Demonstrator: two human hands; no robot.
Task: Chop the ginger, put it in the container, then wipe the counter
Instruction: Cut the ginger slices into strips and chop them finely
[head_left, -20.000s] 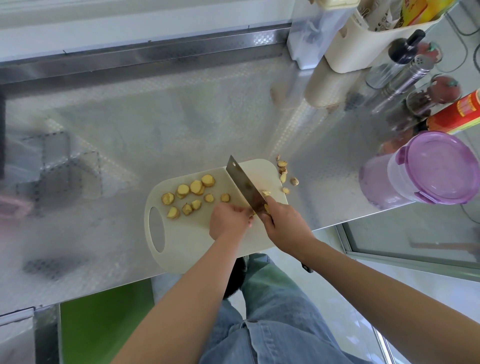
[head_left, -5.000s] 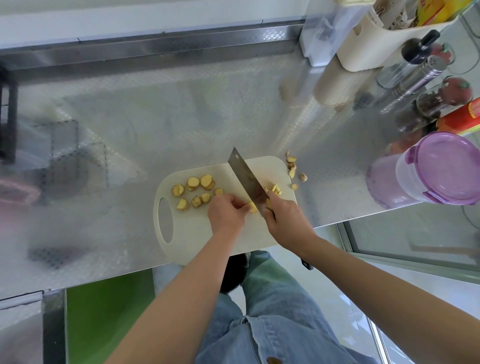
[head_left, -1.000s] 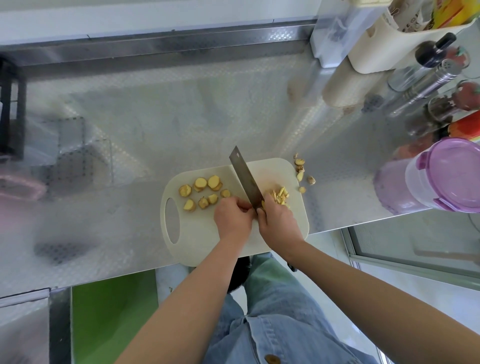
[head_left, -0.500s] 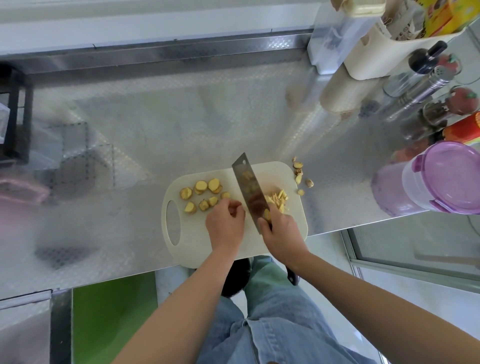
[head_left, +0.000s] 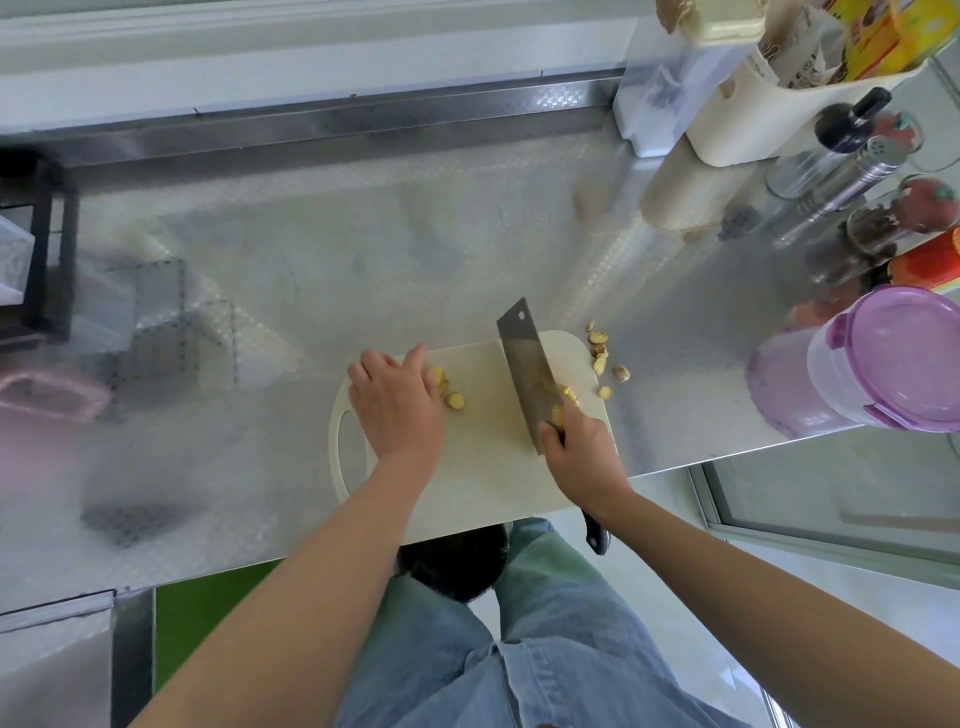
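Ginger slices (head_left: 455, 400) — pale yellow rounds, more prob. under left hand (head_left: 397, 405).

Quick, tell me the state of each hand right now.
Left hand: open, lying over the ginger slices on the cutting board.
Right hand: closed, holding the cleaver by its handle.

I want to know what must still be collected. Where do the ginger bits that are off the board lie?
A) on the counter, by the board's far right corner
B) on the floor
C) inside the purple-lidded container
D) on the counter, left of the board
A: the loose ginger bits lie on the counter just past the board's far right corner.
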